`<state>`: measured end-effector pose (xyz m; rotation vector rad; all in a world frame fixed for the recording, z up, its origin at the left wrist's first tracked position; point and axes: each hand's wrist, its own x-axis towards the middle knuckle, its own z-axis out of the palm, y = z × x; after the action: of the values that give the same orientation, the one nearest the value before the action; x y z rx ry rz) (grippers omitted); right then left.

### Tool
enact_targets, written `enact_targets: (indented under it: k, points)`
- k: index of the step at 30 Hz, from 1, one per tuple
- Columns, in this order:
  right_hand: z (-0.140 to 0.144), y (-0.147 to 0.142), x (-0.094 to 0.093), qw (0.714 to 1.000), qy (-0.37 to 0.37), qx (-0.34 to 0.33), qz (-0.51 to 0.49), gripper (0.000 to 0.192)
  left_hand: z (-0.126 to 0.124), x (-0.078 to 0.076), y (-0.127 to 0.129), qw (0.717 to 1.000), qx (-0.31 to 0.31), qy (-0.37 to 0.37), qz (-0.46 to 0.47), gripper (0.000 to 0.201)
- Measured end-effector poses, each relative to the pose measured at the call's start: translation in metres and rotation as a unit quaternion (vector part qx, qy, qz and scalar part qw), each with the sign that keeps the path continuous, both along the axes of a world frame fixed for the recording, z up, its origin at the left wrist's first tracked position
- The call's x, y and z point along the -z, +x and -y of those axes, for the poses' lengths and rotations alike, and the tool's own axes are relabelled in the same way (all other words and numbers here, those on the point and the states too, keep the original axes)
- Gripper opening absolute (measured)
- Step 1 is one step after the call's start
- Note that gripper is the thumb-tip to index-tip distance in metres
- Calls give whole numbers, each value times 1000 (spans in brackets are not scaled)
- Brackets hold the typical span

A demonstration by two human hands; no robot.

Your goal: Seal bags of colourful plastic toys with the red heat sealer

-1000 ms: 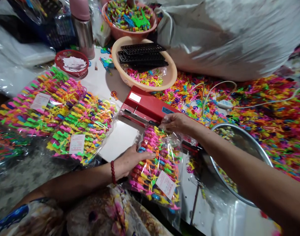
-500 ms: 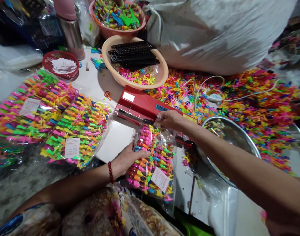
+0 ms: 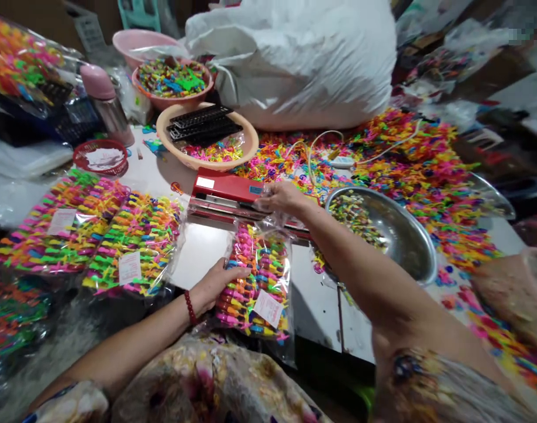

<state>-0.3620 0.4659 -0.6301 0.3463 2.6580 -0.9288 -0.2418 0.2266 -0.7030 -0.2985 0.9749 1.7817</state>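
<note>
A clear plastic bag (image 3: 237,294) packed with rows of small colourful plastic toys and a white paper label lies at the table's front edge. My left hand (image 3: 213,286) grips its left side, thumb on top. My right hand (image 3: 284,198) is closed at the bag's upper right edge, with clear film around its fingertips. It is right against the red bag sealer (image 3: 227,187), whose metal bar runs along the bag's mouth; the fingertips are partly hidden. Left of these lie two similar filled bags, one nearer (image 3: 151,241) and one farther off (image 3: 81,226).
Behind the sealer stands a peach basin (image 3: 249,138) with black trays. A steel bowl (image 3: 405,249) of small pieces stands right, beside heaped loose toys (image 3: 440,176). A large white sack (image 3: 304,76), a flask (image 3: 114,120) and a red basket (image 3: 81,158) with paper slips are farther back.
My view has tilted up and shifted right, so more of the room's back shows. Both hands keep nearly the same places on the bag and at the sealer.
</note>
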Motion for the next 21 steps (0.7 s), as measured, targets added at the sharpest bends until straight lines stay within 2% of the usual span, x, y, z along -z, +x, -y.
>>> enact_targets:
  k: [3, 6, 9, 12, 15, 17, 19, 21]
  points:
    - [-16, 31, -18, 985, -78, 73, -134, 23, 12, 2, 8, 999, 18, -32, -39, 60]
    - [-34, 79, -28, 960, -147, 164, -176, 36, 25, 4, 16, 996, 28, -7, -85, 61]
    - [-50, 128, -22, 927, -233, 252, -150, 48, 35, 4, 20, 990, 37, 46, -127, 62]
    - [-61, 164, -4, 899, -285, 313, -113, 56, 40, 6, 22, 983, 65, 78, -154, 71]
    - [-57, 189, 16, 872, -344, 342, -70, 59, 42, 12, 25, 978, 81, 84, -175, 81]
    - [-44, 203, 27, 840, -414, 351, -9, 56, 43, 17, 28, 976, 81, 79, -188, 82]
    - [-27, 214, 34, 808, -483, 335, 50, 52, 45, 22, 30, 974, 84, 74, -198, 82]
    - [-9, 224, 35, 786, -539, 297, 62, 50, 48, 27, 31, 971, 94, 71, -206, 80]
